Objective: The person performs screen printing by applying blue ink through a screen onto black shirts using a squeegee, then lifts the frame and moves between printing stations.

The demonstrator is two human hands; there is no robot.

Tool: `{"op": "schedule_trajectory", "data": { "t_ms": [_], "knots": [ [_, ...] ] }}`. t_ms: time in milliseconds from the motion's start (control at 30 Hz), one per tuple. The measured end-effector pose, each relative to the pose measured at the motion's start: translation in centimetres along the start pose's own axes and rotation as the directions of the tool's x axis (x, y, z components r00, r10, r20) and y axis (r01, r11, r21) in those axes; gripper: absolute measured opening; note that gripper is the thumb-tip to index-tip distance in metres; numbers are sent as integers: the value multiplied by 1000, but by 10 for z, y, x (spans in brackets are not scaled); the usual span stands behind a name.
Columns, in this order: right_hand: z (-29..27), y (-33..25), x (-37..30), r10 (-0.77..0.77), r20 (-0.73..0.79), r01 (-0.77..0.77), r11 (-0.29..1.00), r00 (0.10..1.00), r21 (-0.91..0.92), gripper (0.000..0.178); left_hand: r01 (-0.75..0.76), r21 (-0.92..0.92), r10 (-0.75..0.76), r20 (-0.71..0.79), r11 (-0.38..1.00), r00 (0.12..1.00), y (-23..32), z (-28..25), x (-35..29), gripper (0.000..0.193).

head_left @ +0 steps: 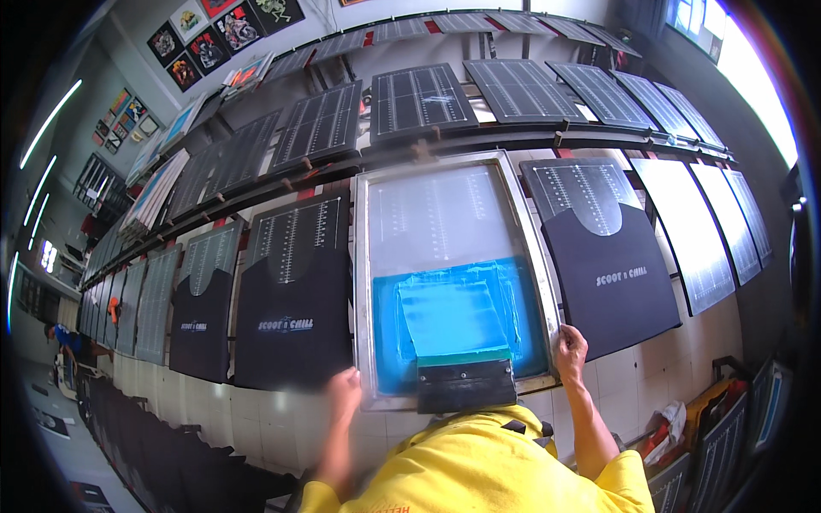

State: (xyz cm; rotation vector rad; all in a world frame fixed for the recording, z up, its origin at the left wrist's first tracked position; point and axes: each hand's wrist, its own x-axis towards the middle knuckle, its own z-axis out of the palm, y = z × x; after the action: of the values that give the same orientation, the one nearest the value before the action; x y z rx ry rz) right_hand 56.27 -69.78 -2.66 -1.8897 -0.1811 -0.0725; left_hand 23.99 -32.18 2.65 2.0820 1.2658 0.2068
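A metal-edged screen printing frame [362,282] lies in front of me, over one place in the row of boards. Its mesh is pale at the far half and bright blue at the near half. A black squeegee [466,386] with a blue-smeared blade leans at the near end, close to my yellow shirt. My right hand [570,352] is closed on the frame's right edge near the lower corner. At the lower left edge my left hand [345,389], somewhat blurred, has its fingers curled against the frame. What lies beneath the frame is mostly hidden.
Black printed shirts lie on boards to the left [291,308] and right [611,274] of the frame. More boards marked with white scales [421,98] run in rows behind. Dark cloth [171,445] hangs at lower left. A person in blue [68,340] is far left.
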Motion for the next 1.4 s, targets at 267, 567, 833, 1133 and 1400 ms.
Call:
{"op": "schedule_trajectory", "data": {
  "t_ms": [267,567,833,1133,1400],
  "knots": [
    [-1,-9,5,-59,10,60,989,998,-132,18,-20,38,19,26,999,999,3,-5,7,30],
    [-22,-113,-36,-244,558,525,738,793,-423,53,-522,30,522,13,852,853,75,-8,-60,36],
    [-2,-151,-62,-152,938,894,381,313,-237,84,-854,169,716,480,491,507,107,23,-68,68],
    [5,-153,-65,-257,868,857,423,424,-294,62,-806,272,730,341,526,592,118,43,-71,52],
    [-9,-129,-86,-151,892,841,428,427,-331,79,-798,301,735,317,522,600,98,60,-97,62]
  ]
}}
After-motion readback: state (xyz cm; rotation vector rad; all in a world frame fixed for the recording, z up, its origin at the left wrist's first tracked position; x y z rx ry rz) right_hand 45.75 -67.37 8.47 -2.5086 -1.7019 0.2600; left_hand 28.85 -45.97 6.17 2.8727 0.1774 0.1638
